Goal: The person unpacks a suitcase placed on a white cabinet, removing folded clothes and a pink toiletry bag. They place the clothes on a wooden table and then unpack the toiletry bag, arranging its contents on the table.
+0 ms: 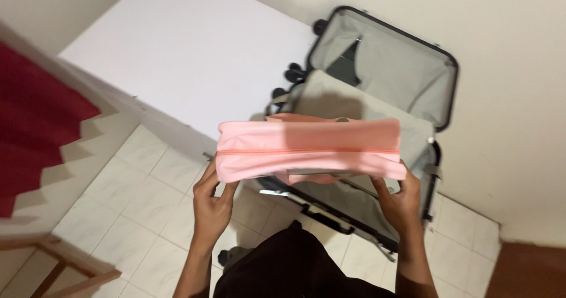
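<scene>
The left hand, in the lower middle of the frame, pinches the left end of a pink zippered pouch, thumb and fingers closed on its lower corner. The right hand, lower right of centre, grips the pouch's right end the same way, fingers curled up under the fabric and the thumb on the near side. Between the two hands the pouch is held level and stretched out lengthwise across the centre of the frame, its zip running along the middle as a thin darker pink line; a shadow falls across its upper middle part. Both forearms rise from the bottom edge, on either side of a dark garment on the person's body at the bottom centre. Directly behind and below the pouch, an open suitcase stands propped up against a pale wall, its lid thrown back toward the upper right; the lining is grey, the frame black, and small black wheels show at its upper left side. The pouch hangs in front of the suitcase's lower half and hides part of it. The floor is of pale square tiles. A white flat surface fills the upper left, with a dark red expanse at the left edge and a wooden frame in the lower left corner.
</scene>
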